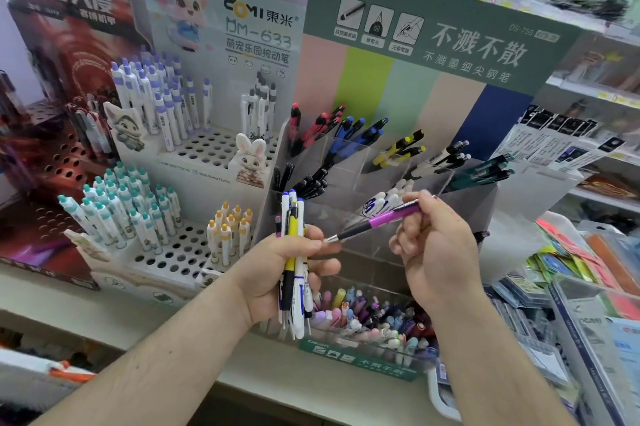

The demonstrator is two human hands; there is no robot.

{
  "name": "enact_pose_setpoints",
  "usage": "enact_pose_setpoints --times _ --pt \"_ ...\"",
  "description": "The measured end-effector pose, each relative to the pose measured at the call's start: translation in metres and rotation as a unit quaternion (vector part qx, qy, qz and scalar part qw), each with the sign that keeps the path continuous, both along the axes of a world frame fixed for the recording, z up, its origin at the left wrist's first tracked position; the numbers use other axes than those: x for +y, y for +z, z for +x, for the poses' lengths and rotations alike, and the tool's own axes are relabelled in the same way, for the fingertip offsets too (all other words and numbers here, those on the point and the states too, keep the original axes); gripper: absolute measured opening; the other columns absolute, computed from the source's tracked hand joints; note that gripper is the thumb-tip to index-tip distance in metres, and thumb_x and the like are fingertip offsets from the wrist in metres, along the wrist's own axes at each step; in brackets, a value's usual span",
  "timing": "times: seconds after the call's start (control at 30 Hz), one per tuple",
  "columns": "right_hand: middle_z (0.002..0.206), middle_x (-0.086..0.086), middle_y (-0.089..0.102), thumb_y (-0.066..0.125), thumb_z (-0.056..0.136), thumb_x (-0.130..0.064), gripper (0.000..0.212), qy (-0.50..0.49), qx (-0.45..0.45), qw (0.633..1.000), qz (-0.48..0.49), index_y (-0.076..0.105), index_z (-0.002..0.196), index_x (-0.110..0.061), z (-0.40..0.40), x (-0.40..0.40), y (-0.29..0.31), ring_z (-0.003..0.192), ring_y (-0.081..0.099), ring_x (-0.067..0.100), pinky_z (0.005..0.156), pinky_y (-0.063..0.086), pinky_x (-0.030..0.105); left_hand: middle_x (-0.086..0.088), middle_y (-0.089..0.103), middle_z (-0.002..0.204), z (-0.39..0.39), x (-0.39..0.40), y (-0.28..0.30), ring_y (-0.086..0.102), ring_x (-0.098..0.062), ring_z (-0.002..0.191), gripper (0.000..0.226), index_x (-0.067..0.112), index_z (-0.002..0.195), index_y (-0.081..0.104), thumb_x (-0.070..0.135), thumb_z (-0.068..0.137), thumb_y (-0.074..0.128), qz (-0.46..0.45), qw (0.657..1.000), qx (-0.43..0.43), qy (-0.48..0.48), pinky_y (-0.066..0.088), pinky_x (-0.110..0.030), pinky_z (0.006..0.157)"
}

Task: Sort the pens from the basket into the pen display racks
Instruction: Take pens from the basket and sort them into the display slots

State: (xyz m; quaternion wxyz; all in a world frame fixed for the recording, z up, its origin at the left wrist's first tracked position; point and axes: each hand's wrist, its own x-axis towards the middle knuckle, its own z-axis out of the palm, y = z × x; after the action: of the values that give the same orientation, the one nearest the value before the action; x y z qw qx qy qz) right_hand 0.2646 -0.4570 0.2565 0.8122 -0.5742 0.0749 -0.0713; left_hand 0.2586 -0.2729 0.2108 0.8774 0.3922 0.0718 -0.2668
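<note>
Packaged stationery (568, 145) hangs right of the racks, above colourful packets (568, 266) on shelves.

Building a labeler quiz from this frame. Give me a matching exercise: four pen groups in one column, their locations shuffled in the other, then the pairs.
Column 1
1. purple pen
2. bundle of pens
3. teal-capped pens
4. yellow-and-black pens

Column 2
A. standing in the white hole rack, lower left tier
B. held in the right hand
C. lying in a clear compartment of the green display
D. gripped upright in the left hand

Pairs: 1-B, 2-D, 3-A, 4-C
</note>
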Motion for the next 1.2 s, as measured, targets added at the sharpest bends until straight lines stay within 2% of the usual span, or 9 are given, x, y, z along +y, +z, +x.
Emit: enact_pose_setpoints --times 0.1,0.23,0.47,0.63,0.77,0.93,1.03,1.1,1.2 --pt "0.051 0.001 0.04 0.041 0.104 -0.019 0.034 -0.021 0.019 0.999 0.035 0.065 0.08 -0.01 -0.003 -0.007 -0.006 0.042 0.027 0.014 0.047 0.033 0.027 -0.009 0.068 0.077 0.002 -0.011 0.003 0.063 -0.018 0.054 0.016 0.014 0.089 0.057 0.007 0.075 0.058 -0.046 0.999 -0.005 0.013 0.045 -0.021 0.04" --pt "0.054 0.001 0.044 0.045 0.102 -0.017 0.036 -0.057 0.024 0.997 0.053 0.066 0.074 -0.013 -0.009 -0.019 -0.011 0.043 0.033 0.014 0.049 0.036 0.028 -0.005 0.068 0.077 0.003 -0.028 0.007 0.059 -0.014 0.052 0.013 0.015 0.091 0.053 0.018 0.081 0.059 -0.072 0.997 -0.025 -0.005 0.043 -0.019 0.04" --pt "0.057 0.001 0.055 0.046 0.1 -0.008 0.024 -0.142 0.028 0.989 0.014 0.067 0.089 -0.01 -0.019 -0.048 -0.012 0.042 0.045 0.012 0.049 0.042 0.026 -0.005 0.065 0.072 0.008 -0.06 0.005 0.056 -0.012 0.051 0.016 0.015 0.083 0.054 0.013 0.077 0.069 -0.024 0.998 -0.056 -0.006 0.043 -0.021 0.042" --pt "0.059 0.002 0.066 0.052 0.096 0.001 0.023 -0.187 0.003 0.982 -0.015 0.062 0.114 -0.009 -0.022 -0.071 -0.009 0.049 0.062 0.014 0.065 0.059 0.031 -0.004 0.066 0.069 0.01 -0.09 0.012 0.055 -0.012 0.049 0.012 0.015 0.08 0.053 0.013 0.072 0.061 -0.008 0.998 -0.036 0.056 0.04 -0.019 0.041" --pt "0.062 0.004 0.069 0.058 0.092 0.007 0.027 -0.23 -0.052 0.972 -0.013 0.055 0.101 -0.019 -0.023 -0.094 0.004 0.053 0.067 0.017 0.06 0.058 0.027 -0.003 0.067 0.071 0.013 -0.108 0.019 0.055 -0.011 0.05 0.013 0.016 0.08 0.052 0.011 0.072 0.06 0.002 0.997 -0.037 0.068 0.04 -0.019 0.042" --pt "0.069 -0.003 0.066 0.064 0.089 0.002 0.033 -0.29 -0.134 0.923 -0.215 0.058 0.091 -0.03 -0.017 -0.133 0.008 0.061 0.068 0.018 0.062 0.056 0.027 -0.001 0.067 0.072 0.015 -0.123 0.025 0.054 -0.011 0.051 0.012 0.017 0.082 0.051 0.009 0.079 0.059 0.004 0.996 -0.026 0.086 0.041 -0.019 0.043" --pt "0.077 -0.011 0.066 0.069 0.086 -0.006 0.032 -0.285 -0.159 0.877 -0.353 0.06 0.091 -0.036 -0.004 -0.145 -0.006 0.065 0.065 0.003 0.067 0.053 0.021 -0.001 0.066 0.072 0.01 -0.129 0.027 0.054 -0.011 0.05 0.011 0.017 0.082 0.051 0.007 0.084 0.057 0.003 0.994 -0.024 0.104 0.041 -0.02 0.042" --pt "0.077 -0.021 0.064 0.071 0.085 -0.007 0.025 -0.261 -0.167 0.856 -0.414 0.067 0.095 -0.029 0.005 -0.148 -0.016 0.063 0.061 -0.003 0.065 0.049 0.015 -0.001 0.066 0.071 0.005 -0.132 0.029 0.054 -0.011 0.049 0.013 0.017 0.083 0.052 0.005 0.088 0.055 0.008 0.993 -0.021 0.113 0.041 -0.02 0.042" --pt "0.075 -0.01 0.067 0.072 0.086 -0.008 0.019 -0.197 -0.174 0.829 -0.494 0.075 0.102 -0.017 0.015 -0.146 -0.03 0.061 0.059 0.009 0.066 0.052 0.029 -0.002 0.066 0.071 -0.003 -0.133 0.031 0.054 -0.01 0.048 0.017 0.016 0.084 0.053 0.004 0.095 0.051 0.029 0.992 -0.02 0.123 0.041 -0.02 0.041"
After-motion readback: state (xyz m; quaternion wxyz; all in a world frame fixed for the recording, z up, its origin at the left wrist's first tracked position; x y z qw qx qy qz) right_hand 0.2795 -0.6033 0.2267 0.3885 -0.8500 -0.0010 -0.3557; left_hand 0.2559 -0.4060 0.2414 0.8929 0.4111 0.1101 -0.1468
